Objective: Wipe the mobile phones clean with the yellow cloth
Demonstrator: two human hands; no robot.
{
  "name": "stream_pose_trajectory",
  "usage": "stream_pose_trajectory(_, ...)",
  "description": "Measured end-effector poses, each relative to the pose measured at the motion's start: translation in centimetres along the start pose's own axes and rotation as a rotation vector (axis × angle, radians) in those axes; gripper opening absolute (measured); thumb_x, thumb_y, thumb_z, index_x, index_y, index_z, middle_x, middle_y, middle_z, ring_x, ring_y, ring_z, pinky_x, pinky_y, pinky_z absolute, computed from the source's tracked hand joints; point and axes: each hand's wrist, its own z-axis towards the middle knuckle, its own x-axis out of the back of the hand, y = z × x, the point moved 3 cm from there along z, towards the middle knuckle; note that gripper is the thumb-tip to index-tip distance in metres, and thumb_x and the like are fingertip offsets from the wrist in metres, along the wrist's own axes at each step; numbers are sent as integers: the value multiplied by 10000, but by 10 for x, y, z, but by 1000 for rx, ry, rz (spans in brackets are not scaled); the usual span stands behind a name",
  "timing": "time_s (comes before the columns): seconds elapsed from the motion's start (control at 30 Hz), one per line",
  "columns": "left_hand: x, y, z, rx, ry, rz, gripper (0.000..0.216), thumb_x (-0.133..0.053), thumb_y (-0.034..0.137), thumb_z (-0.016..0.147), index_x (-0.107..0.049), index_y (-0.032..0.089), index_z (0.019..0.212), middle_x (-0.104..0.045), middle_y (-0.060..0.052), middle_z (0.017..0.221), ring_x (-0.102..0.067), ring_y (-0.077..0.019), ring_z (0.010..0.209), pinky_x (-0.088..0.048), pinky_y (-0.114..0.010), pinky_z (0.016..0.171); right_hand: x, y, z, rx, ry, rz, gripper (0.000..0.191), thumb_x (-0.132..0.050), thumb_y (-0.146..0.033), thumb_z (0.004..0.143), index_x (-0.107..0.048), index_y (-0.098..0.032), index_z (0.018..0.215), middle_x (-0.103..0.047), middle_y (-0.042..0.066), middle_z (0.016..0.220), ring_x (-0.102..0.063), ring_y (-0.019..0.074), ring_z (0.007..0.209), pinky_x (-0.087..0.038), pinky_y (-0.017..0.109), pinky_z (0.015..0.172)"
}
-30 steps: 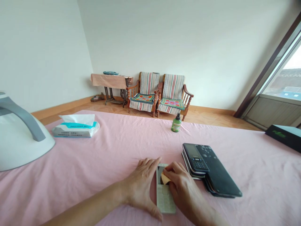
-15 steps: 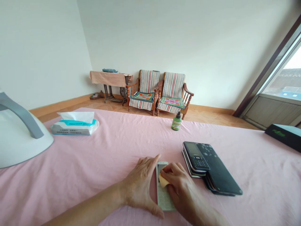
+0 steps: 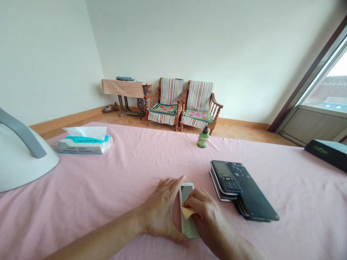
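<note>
A slim white phone (image 3: 187, 192) lies face up on the pink tablecloth (image 3: 114, 187) near the front edge. My left hand (image 3: 162, 213) clasps its left side, fingers along the edge and thumb curled at the lower end. My right hand (image 3: 208, 216) is closed in a pinch on a small yellow cloth (image 3: 187, 211), pressed onto the phone's middle. Just to the right sits a pile of dark phones (image 3: 241, 187), with a small black keypad phone on top.
A tissue pack (image 3: 82, 141) lies at the back left, and a white domed appliance with a grey handle (image 3: 18, 159) stands at the left edge. A green spray bottle (image 3: 203, 137) stands at the far edge. A dark box (image 3: 326, 153) sits far right.
My right hand has slid the yellow cloth down the phone from its screen toward the middle, uncovering the screen. My left hand stays on the phone's side.
</note>
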Motion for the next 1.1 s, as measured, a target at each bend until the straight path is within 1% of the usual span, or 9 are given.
stream_pose_trajectory(0.13,0,-1,0,13,5,-7,1234,-789,546,446,-166,147,1434,-404,-187,1374,-379,-374,1237,-243,-571,1047,6,2,0,-42,-11,-109,339,-435,105,706,-595,-195,709,-575,12,787,-513,164,768,-379,273,686)
stream_pose_trajectory(0.27,0,-1,1,-19,1,-14,1218,-792,552,432,-191,177,1422,-430,-159,1362,-406,-364,1212,-252,-553,1051,-1,-3,2,44,-20,-69,335,-468,100,739,-626,-192,781,-605,20,905,-519,170,856,-378,284,737)
stream_pose_trajectory(0.37,0,-1,2,-15,-2,-15,1225,-791,564,428,-182,193,1425,-426,-151,1368,-403,-369,1217,-249,-552,1053,-3,-3,3,55,-37,-59,359,-472,118,710,-639,-196,765,-611,7,911,-517,166,874,-372,285,754)
stream_pose_trajectory(0.47,0,-1,1,19,-21,-11,1238,-788,585,431,-177,186,1431,-410,-167,1377,-383,-386,1232,-237,-565,1055,4,2,2,-10,-34,-105,389,-450,130,667,-643,-203,727,-600,-3,830,-508,164,821,-364,292,735)
stream_pose_trajectory(0.53,0,-1,1,26,-29,-12,1245,-786,595,430,-174,184,1434,-414,-170,1372,-384,-389,1230,-235,-567,1055,6,3,1,-35,-27,-96,398,-436,132,654,-643,-201,726,-595,-1,825,-505,162,813,-369,288,729)
stream_pose_trajectory(0.73,-1,0,1,-39,11,-11,1261,-787,596,426,-139,218,1440,-439,-138,1355,-407,-369,1217,-251,-541,1052,-4,-7,2,55,-76,69,390,-440,132,646,-644,-187,740,-601,3,938,-526,140,902,-399,236,749)
stream_pose_trajectory(0.83,-1,-2,1,-1,-19,-9,1260,-785,599,433,-148,194,1441,-404,-165,1383,-379,-386,1241,-235,-560,1057,5,-2,0,30,-110,98,437,-426,151,595,-659,-188,743,-600,-3,909,-541,128,878,-402,224,734)
stream_pose_trajectory(0.93,-1,-3,1,32,-43,-7,1259,-780,613,438,-156,177,1441,-372,-187,1405,-350,-399,1263,-222,-576,1062,13,4,-2,-19,-125,69,469,-418,162,566,-668,-186,756,-592,-1,878,-548,126,844,-402,226,713)
stream_pose_trajectory(1.1,2,0,2,-12,-29,-5,1243,-783,608,432,-185,178,1433,-408,-165,1384,-380,-376,1248,-230,-551,1072,6,-5,1,93,-136,98,365,-472,131,690,-649,-181,757,-593,6,907,-538,126,855,-400,218,702)
